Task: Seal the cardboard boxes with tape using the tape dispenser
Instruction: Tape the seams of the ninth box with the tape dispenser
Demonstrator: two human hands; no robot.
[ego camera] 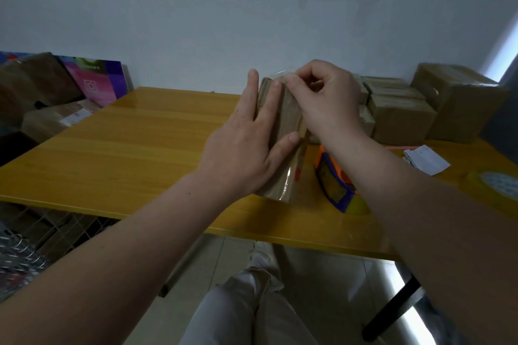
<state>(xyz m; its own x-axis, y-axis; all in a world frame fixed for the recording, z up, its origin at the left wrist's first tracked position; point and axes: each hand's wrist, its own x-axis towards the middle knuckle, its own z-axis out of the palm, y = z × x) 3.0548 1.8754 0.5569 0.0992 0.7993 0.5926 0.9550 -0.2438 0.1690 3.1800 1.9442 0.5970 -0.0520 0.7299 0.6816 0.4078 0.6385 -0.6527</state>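
On yellow wooden surface (126, 143): left hand (246, 145), fingers straight, presses small brown cardboard box (286, 117). Fingers of right hand (328, 100) pinch clear tape (280, 73) atop it.

**One head-worn view, forward and down**

A single wide-angle camera looks from above the near edge of the table (126, 134) toward its far edge and the wall (168, 8), close over the left hand (246, 148) and right hand (328, 100).

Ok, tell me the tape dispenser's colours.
The tape dispenser is orange and blue, yellow at its near end; head view.
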